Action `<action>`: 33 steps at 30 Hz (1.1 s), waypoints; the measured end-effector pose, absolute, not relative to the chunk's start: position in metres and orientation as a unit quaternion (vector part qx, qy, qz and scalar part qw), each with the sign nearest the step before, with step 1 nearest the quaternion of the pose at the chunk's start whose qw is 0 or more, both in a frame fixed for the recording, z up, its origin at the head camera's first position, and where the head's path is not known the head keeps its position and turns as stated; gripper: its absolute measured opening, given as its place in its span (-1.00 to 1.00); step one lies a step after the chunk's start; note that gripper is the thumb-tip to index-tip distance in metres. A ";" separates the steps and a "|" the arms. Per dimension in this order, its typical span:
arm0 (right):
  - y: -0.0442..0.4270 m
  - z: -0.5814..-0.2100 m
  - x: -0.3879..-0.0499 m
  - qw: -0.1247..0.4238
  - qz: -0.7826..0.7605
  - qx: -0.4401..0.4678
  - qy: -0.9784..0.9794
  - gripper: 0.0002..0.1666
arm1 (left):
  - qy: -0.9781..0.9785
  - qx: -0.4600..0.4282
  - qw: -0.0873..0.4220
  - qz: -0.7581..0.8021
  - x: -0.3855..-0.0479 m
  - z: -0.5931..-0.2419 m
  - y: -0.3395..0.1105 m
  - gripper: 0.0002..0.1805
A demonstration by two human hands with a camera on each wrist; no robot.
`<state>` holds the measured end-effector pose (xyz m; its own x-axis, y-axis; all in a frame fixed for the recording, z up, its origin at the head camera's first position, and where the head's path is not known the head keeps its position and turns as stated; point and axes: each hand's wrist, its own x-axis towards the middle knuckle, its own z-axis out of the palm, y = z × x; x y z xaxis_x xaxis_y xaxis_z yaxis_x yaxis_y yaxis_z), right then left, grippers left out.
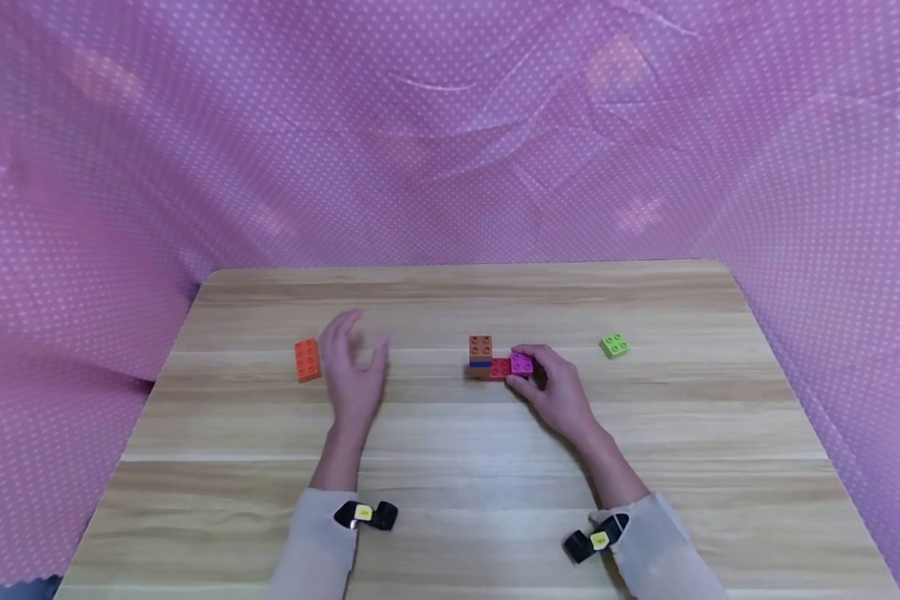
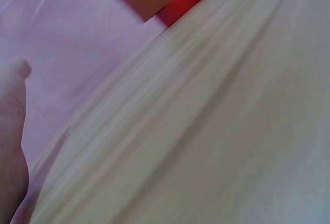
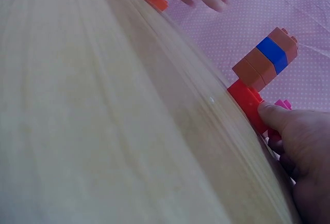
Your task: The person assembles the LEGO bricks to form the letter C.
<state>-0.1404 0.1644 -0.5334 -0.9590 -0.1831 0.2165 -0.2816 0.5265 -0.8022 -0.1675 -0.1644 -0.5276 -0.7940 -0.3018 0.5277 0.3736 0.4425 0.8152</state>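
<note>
A small brick assembly stands mid-table: a red brick (image 1: pixel 500 368) lies at its base, with a stack of brown bricks (image 1: pixel 481 345) and a blue layer (image 3: pixel 273 51) between them rising at its left end. On its right end sits a magenta brick (image 1: pixel 521 363). My right hand (image 1: pixel 562 398) pinches the magenta brick between thumb and forefinger; the thumb also reaches the red brick in the right wrist view. My left hand (image 1: pixel 353 379) hovers with spread, loosely bent fingers and holds nothing. Just left of it lies an orange brick (image 1: pixel 307 360).
A lime green brick (image 1: pixel 614 345) lies to the right of my right hand. The wooden table (image 1: pixel 450 492) ends at a back edge, behind which a pink dotted cloth (image 1: pixel 450 167) hangs. Both wrists wear black camera straps.
</note>
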 end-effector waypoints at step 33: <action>0.165 -0.533 -0.139 0.051 0.461 0.138 -0.875 -0.45 | -0.649 0.095 0.227 -0.720 -0.139 -0.521 -0.195 -0.49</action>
